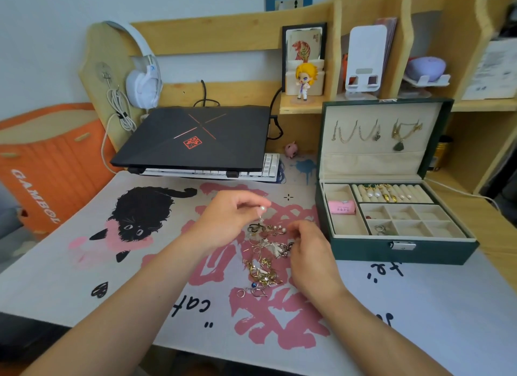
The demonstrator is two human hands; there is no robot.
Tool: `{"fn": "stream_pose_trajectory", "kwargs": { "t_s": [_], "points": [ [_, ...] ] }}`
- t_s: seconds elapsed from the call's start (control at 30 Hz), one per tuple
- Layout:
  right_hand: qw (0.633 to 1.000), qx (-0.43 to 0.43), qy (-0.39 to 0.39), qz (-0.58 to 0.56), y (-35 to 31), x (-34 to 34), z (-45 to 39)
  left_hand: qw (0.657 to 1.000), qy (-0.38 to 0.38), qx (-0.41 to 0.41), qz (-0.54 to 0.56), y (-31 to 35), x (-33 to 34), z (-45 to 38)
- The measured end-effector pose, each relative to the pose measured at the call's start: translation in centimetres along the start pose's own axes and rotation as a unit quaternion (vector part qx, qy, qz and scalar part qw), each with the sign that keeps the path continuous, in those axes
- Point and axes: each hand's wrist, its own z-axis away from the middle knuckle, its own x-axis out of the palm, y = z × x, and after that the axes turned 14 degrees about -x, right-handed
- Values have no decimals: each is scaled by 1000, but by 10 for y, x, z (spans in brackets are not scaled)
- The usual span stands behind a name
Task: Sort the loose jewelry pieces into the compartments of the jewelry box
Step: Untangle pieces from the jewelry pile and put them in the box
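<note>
A tangled jewelry pile (265, 259) lies left of the open green jewelry box (402, 251).

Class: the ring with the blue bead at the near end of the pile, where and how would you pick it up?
Pinch the ring with the blue bead by its outer loop, from above and the near side: it lies flat on the mat, with tangled chains behind.

Desk (498, 230), apparently under printed mat (84, 277)

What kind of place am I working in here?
Most likely a home desk in a bedroom or study: a closed laptop, headphones hung on the wooden shelf, and a small figurine beside the open jewelry box.
</note>
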Motion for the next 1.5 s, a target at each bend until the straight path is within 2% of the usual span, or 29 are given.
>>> {"fn": "stream_pose_trajectory", "kwargs": {
  "t_s": [0.1,0.17,0.3,0.33,0.47,0.53,0.6,0.7,0.77,0.87,0.97,1.23,1.4,1.5],
  "points": [
    [1000,-2,0,1,0,0,-1,1000,0,-21,4,-8,4,4],
    [1000,-2,0,1,0,0,0,996,-5,-39,85,-11,5,5],
    [1000,-1,-8,-1,-1,-1,0,966,-5,-70,247,-21,0,10],
    [1000,1,-8,-2,0,-1,0,962,16,-67,266,-25,0,12],
    [1000,2,-23,3,-1,-2,0,954,178,-35,239,-51,5,17],
    [999,-8,-31,11,-5,-3,3,936,199,-42,287,-59,3,16],
    [998,-46,-11,28,-12,-7,3,925,192,-60,324,-63,-2,13],
    [986,-103,10,135,-18,-16,-20,931,175,-64,314,-66,-2,10],
    [975,-73,-56,205,-20,-19,-47,934,169,-58,309,-67,0,10],
    [944,4,-193,266,-27,-18,-72,933,168,-63,311,-66,-2,11],
    [928,28,-251,275,-27,-13,-73,933,158,-61,317,-66,-3,13],
    [939,64,-245,233,-20,-13,-82,933,119,-59,334,-65,-2,14],
    [966,49,-185,176,-34,-43,-90,932,95,-52,345,-65,-1,15],
    [980,66,-164,87,-41,-58,-86,941,87,-46,323,-65,-1,16]
  ]
}}
